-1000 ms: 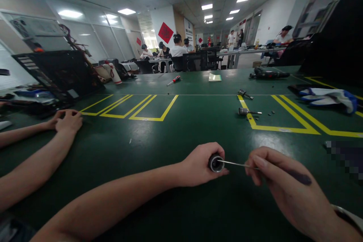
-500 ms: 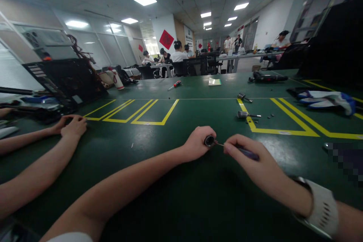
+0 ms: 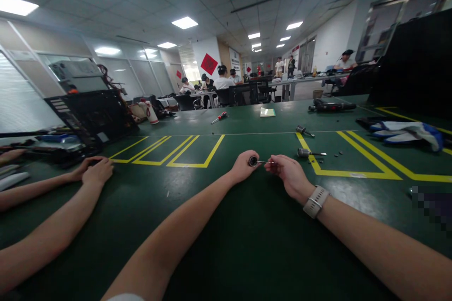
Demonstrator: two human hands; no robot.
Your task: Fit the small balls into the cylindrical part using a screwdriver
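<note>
My left hand is closed around a dark cylindrical metal part, its round hollow end turned toward me. In my right hand is a thin screwdriver. Its bare shaft runs leftward to the side of the part; the fingers and palm hide its handle. Whether the tip sits inside the part cannot be made out. Beyond my right hand, two similar dark parts with thin shafts lie on the green table: a nearer one across a yellow tape line, and a farther one. Small dark pieces lie near them.
A red-handled screwdriver, a pale notepad and a black power tool lie farther back. Blue-and-white gloves rest at right. Another person's hands are on the table at left, near dark equipment.
My right hand has turned and shifted slightly left and up, and the screwdriver's purple handle, visible before, is now hidden. The camera view has tilted upward. My left hand still grips the part.
</note>
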